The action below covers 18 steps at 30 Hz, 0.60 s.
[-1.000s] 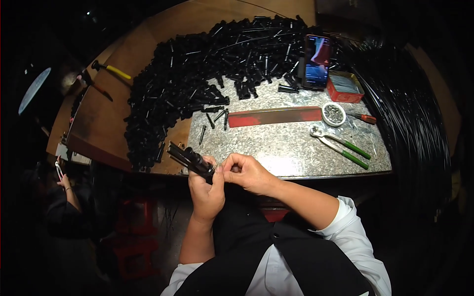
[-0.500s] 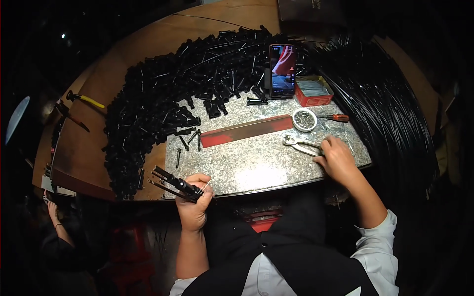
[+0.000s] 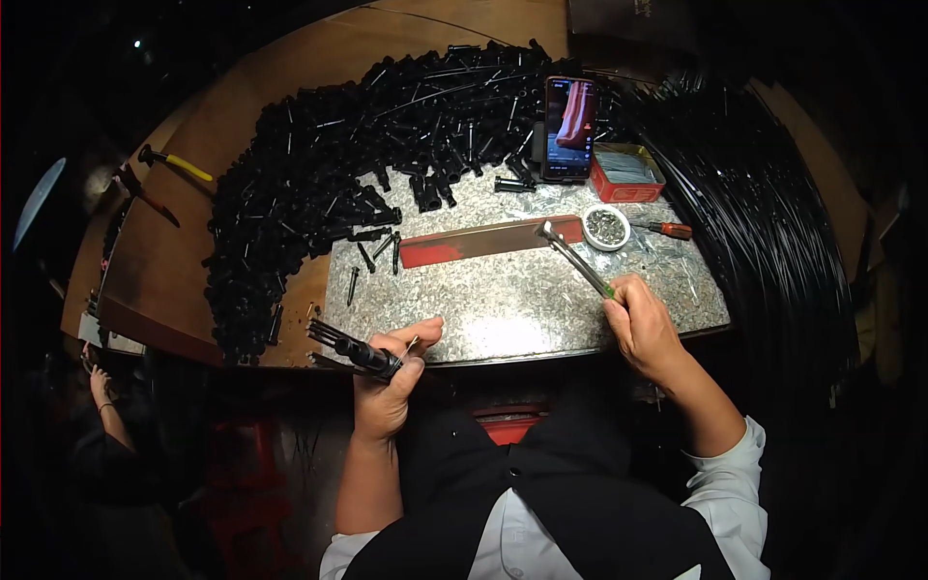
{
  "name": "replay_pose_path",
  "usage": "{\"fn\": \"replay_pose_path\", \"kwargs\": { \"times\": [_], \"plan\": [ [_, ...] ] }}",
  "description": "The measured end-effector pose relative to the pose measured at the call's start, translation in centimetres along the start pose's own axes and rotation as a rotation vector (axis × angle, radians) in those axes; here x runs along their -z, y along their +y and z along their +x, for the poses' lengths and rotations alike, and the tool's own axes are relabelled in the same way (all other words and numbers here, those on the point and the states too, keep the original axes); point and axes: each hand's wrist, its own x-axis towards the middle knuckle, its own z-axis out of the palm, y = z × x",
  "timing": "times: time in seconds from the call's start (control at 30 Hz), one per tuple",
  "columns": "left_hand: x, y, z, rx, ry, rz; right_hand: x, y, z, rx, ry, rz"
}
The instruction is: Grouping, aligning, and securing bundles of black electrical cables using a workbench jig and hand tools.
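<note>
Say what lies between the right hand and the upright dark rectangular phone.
In the head view, a round white bowl of small shiny pieces stands between the right hand and the phone.

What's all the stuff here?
Parts: many, black, heaped behind slab
Slab: one, grey, on table
Bar: one, reddish, on slab
Phone: one, dark, by tin
Tin: one, red, behind cup
Cup: one, white, on slab
Tool: one, orange-handled, beside cup
Rods: many, black, far right
Hammer: one, yellow-handled, table's left
Pincers: one, green-handled, above slab
Co-worker's hand: one, bare, far left
Left hand: one, bare, holding black parts
Right hand: one, bare, holding pincers
</note>
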Motion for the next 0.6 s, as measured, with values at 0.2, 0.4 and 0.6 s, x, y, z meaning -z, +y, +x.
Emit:
{"fn": "replay_pose_path", "kwargs": {
  "times": [0.2,0.4,0.6],
  "plan": [
    [0.6,-0.4,-0.5,0.185,-0.069,-0.078,1.4,-4.6,1.5,0.173,-0.192,0.248],
    [1.0,-1.0,-0.5,0.205,0.008,-0.017,0.6,-7.2,2.8,0.439,0.141,-0.176],
    [0.9,-1.1,-0.4,0.189,-0.117,-0.270,-0.1,-7.9,3.2,0.585,0.273,-0.533]
  ]
}}
